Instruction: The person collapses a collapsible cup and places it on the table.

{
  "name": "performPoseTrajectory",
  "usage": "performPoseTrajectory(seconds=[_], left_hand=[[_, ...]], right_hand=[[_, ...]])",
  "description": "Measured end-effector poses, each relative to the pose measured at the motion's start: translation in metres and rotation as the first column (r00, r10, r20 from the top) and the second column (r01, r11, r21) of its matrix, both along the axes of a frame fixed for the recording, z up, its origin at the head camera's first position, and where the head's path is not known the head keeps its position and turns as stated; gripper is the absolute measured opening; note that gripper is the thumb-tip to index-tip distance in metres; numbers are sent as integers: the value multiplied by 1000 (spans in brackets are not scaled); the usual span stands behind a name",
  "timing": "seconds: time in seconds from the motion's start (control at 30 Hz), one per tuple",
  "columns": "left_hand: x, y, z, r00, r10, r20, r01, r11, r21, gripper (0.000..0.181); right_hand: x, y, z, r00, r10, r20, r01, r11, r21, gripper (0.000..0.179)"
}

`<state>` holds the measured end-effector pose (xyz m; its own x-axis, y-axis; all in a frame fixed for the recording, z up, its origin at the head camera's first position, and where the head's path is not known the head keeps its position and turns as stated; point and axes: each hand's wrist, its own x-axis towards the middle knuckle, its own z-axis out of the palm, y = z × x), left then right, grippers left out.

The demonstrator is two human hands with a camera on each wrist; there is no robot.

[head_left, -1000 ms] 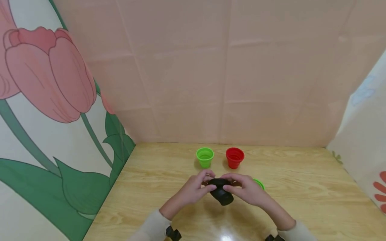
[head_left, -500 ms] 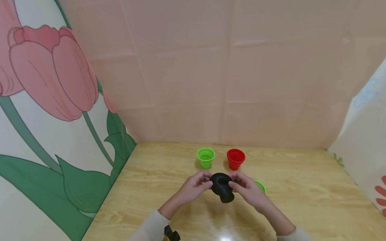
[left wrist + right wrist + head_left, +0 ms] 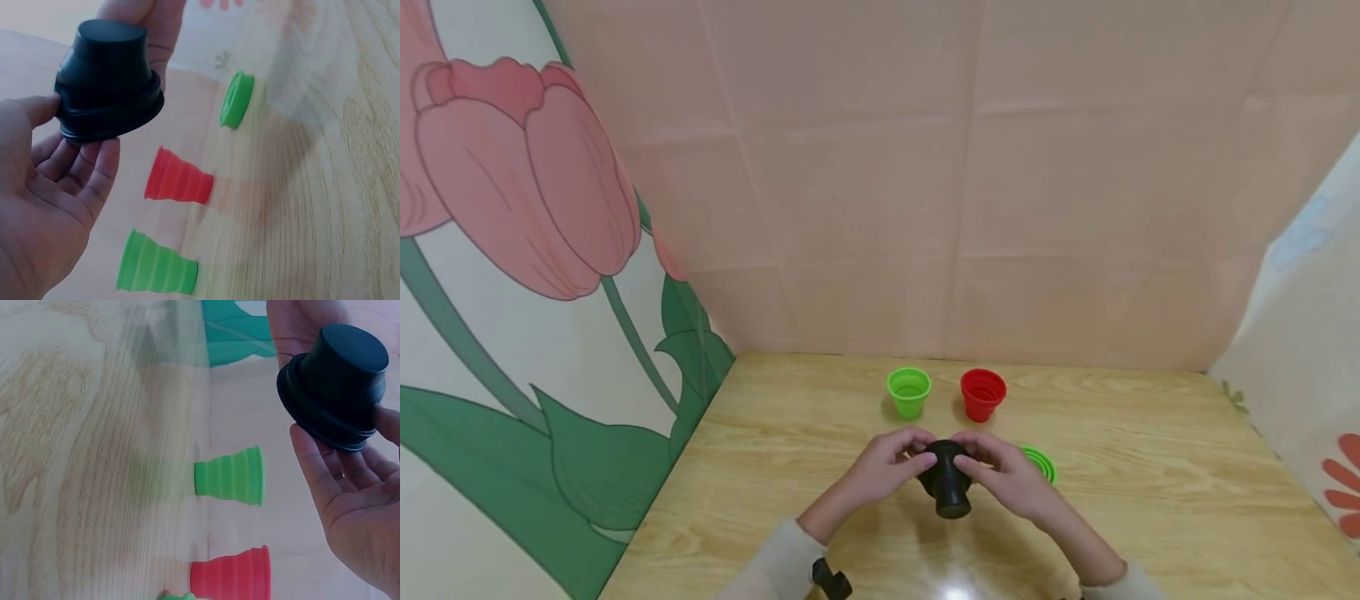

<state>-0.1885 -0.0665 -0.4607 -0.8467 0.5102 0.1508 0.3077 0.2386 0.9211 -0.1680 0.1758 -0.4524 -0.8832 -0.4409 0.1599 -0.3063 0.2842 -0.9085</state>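
Observation:
Both hands hold a black collapsible cup (image 3: 950, 483) over the table, its narrow base tilted toward me. Its wide rim part looks folded into stacked rings, with the base section sticking out, as the left wrist view shows. The left hand (image 3: 880, 468) pinches one side between thumb and fingers; the right hand (image 3: 1013, 477) grips the opposite side likewise. Beyond them a green collapsible cup (image 3: 909, 394) and a red collapsible cup (image 3: 982, 396) stand upright and extended. A flattened green collapsible cup (image 3: 238, 100) lies beyond the right hand, partly hidden by it in the head view.
The wooden table (image 3: 1150, 467) meets a pinkish backdrop (image 3: 865, 192) behind the two standing cups. A wall with a tulip print (image 3: 527, 183) runs along the left, and another printed wall (image 3: 1307, 358) along the right.
The black cup has turned between the hands, its base swinging from lower right to straight toward me. Fingers have shifted on its rim. The other cups stay put.

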Motion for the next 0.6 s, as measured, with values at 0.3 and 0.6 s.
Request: performPoseTrajectory(seconds=[0.3, 0.6], left_hand=[[1, 3, 5, 1000, 6, 22, -5, 999, -38, 29], [3, 3, 8, 1000, 11, -19, -12, 997, -77, 25]], right_hand=[[0, 0, 0, 1000, 10, 17, -10, 1000, 11, 33], [2, -3, -2, 994, -14, -112, 17, 999, 28, 25]])
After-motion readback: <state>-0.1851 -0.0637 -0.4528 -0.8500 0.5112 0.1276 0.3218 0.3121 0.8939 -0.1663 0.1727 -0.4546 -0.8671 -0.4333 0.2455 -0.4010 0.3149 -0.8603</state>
